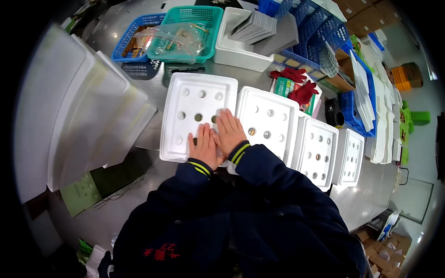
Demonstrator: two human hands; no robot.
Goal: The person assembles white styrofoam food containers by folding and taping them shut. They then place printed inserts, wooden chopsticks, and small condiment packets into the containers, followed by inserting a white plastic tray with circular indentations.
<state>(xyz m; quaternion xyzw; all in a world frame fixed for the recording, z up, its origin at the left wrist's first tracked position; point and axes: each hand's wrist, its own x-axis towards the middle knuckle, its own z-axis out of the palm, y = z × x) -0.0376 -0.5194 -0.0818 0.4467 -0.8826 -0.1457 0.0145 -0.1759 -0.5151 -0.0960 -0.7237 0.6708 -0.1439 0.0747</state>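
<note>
A white foam tray with rows of round holes lies in front of me on the metal table. Both my hands rest on its near right part, palms down and fingers stretched out. My left hand covers some of the near holes, and my right hand lies against it, fingers pointing away from me. Green shows inside some holes close to my fingertips. A second holed foam tray sits just right of it, with something orange-brown in one hole. Neither hand grips anything.
Two more holed foam trays continue the row rightward. Behind are a blue basket, a green basket with plastic bags, and a foam box of white sheets. Dark red gloves lie behind the row. Large foam pieces stand left.
</note>
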